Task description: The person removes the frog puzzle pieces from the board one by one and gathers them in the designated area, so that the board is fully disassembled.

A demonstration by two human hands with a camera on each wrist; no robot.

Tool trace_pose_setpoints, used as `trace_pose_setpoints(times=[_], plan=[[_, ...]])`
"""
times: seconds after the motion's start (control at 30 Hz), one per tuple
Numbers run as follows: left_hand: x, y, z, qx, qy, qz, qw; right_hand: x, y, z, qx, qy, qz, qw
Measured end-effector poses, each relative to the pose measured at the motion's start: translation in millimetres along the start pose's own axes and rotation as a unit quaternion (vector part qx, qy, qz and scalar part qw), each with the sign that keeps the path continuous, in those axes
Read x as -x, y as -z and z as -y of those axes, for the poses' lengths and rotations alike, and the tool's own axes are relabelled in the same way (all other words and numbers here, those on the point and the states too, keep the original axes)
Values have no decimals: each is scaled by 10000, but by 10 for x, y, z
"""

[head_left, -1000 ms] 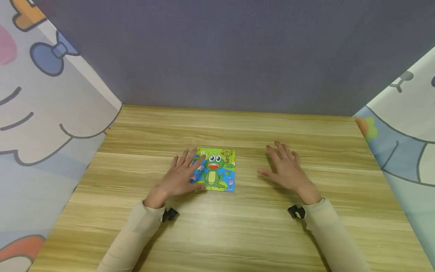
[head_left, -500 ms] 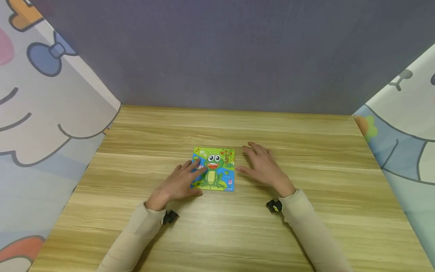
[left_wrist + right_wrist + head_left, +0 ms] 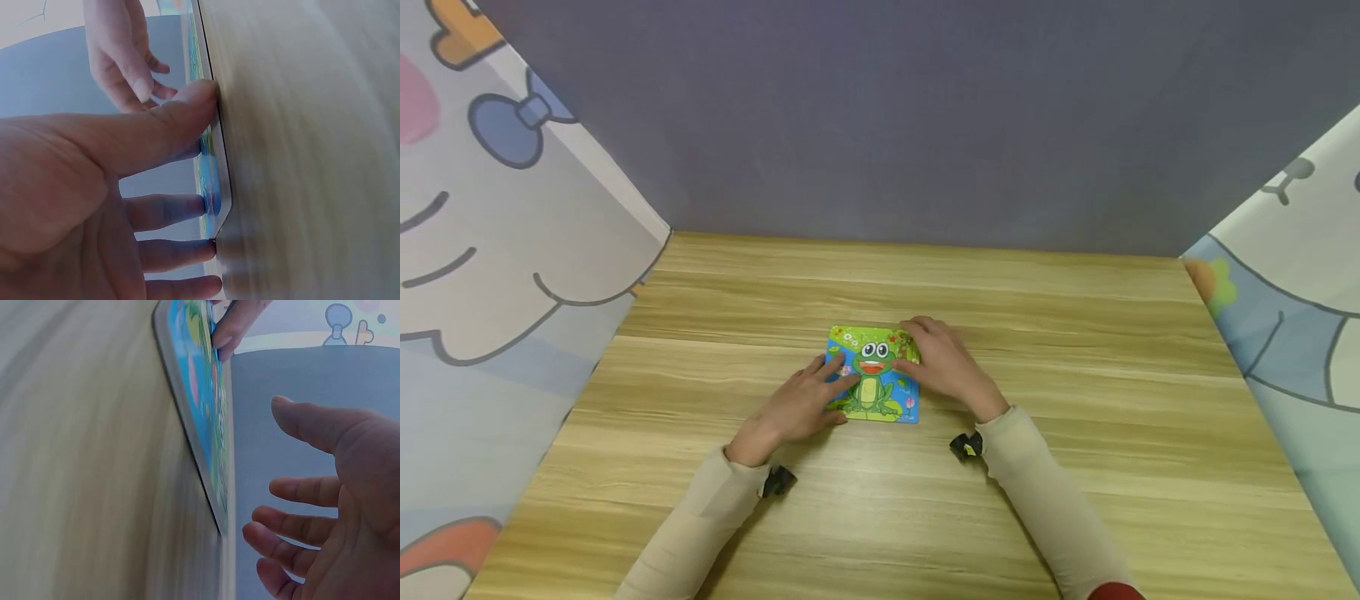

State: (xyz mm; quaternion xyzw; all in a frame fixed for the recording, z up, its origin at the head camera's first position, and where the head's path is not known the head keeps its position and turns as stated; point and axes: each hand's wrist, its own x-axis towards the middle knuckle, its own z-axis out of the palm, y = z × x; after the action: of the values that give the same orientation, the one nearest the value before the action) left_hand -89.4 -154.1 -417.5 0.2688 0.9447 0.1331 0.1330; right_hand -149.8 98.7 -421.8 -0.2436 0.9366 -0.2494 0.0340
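A square puzzle board [image 3: 868, 392] with a smiling green frog on it lies flat on the wooden table. My left hand [image 3: 797, 404] is at its left side, fingers spread and only slightly bent. In the left wrist view the thumb touches the near edge of the board [image 3: 211, 181], and the fingertips lie at its left edge and surface. My right hand [image 3: 947, 362] is over the board's right side, thumb and fingers apart. The right wrist view shows this hand [image 3: 369, 506] above the board [image 3: 194, 381], with a gap between them. Its fingertips hide the upper right corner.
Wood-grained tabletop [image 3: 880, 517] surrounds the board. A grey wall [image 3: 917, 125] stands behind the table, and cartoon-printed panels [image 3: 512, 250] flank it left and right. A small black device [image 3: 778, 481] sits at each wrist.
My right hand has moved left from beside the board to over its right side. The left hand has slid slightly down along the left edge. The board has stayed put.
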Motion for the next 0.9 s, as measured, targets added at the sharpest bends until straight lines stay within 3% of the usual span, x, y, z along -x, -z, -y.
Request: trace_pose_setpoints(times=[0.27, 0.53, 0.9], plan=[[-6, -14, -12, -88, -33, -60, 9999, -186, -132, 152, -205, -18, 363, 9991], [0, -12, -11, -297, -98, -169, 9994, -348, -215, 291, -307, 148, 442, 9984], [21, -28, -15, -498, -280, -370, 9977, -425, -291, 341, -331, 106, 629, 9974]])
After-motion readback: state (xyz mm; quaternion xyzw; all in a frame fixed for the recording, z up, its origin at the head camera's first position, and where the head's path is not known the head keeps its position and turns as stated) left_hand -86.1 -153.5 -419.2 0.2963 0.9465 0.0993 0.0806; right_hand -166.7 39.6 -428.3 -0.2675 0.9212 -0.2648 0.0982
